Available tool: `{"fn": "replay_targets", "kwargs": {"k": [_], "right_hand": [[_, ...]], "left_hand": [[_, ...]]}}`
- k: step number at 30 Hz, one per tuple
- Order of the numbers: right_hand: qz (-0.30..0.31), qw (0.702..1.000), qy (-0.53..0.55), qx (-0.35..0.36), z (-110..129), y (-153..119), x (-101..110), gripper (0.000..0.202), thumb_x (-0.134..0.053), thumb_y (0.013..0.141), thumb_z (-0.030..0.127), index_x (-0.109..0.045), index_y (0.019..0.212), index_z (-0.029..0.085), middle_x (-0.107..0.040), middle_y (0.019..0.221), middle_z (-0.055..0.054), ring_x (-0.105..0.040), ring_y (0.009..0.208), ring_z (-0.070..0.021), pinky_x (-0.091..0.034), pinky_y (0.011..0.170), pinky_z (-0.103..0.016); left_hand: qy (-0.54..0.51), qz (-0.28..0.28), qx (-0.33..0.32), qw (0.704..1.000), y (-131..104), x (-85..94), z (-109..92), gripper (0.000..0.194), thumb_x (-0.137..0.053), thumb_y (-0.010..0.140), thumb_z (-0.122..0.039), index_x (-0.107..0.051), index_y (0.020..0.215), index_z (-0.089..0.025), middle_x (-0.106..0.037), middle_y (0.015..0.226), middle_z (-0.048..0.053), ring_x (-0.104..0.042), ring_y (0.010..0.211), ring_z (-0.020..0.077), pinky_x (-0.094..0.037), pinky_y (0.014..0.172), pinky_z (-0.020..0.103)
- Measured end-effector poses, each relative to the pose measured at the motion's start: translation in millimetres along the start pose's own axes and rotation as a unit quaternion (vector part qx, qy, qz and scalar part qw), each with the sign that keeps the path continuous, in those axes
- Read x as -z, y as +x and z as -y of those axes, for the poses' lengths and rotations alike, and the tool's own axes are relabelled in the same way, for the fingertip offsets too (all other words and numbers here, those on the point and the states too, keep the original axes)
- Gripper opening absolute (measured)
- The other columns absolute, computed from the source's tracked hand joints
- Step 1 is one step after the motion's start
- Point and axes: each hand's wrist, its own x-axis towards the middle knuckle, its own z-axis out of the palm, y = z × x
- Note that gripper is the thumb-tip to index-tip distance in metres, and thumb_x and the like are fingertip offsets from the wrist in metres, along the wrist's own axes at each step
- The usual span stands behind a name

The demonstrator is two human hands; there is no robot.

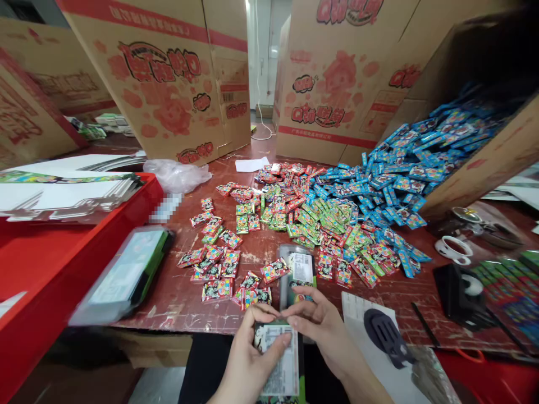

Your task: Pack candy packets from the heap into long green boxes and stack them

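Both of my hands hold a flat clear packet with a white label (281, 365) just below the table's front edge. My left hand (248, 359) grips its left side, thumb on the label. My right hand (322, 331) pinches its top right corner. A second clear labelled packet (300, 270) lies on the table right above my fingers. Small red candy sachets (219, 264) lie scattered in front of it, with green sachets (324, 221) further back.
Blue sachets (404, 168) spill from a tipped cardboard box (488, 163) at the right. A red crate (50, 264) with flat cartons and a leaning clear packet (126, 275) stands at the left. Large printed boxes (168, 73) wall the back. A tape dispenser (461, 294) sits right.
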Motion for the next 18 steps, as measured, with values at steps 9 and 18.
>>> {"fn": "replay_targets", "kwargs": {"k": [9, 18], "right_hand": [[-0.042, 0.988, -0.105, 0.107, -12, -8, 0, 0.028, -0.063, 0.081, 0.035, -0.055, 0.105, 0.023, -0.068, 0.096, -0.008, -0.062, 0.094, -0.022, -0.047, 0.088, -0.037], [0.115, 0.967, -0.224, -0.047, 44, 30, 7, 0.029, -0.068, 0.07, 0.044, -0.059, 0.066, 0.016, -0.05, 0.062, 0.002, -0.043, 0.059, -0.0111, -0.033, 0.056, -0.024]], "left_hand": [[-0.076, 0.042, 0.089, 0.992, 1, 3.2, -4, 0.022, -0.067, 0.078, -0.032, -0.049, 0.084, -0.021, -0.061, 0.097, 0.004, -0.057, 0.089, 0.0194, -0.044, 0.077, 0.03], [-0.068, 0.053, 0.157, 0.984, 4, 0.8, 7, 0.03, -0.054, 0.084, -0.049, -0.048, 0.089, -0.02, -0.046, 0.065, -0.006, -0.04, 0.057, 0.0103, -0.034, 0.056, 0.021]]}}
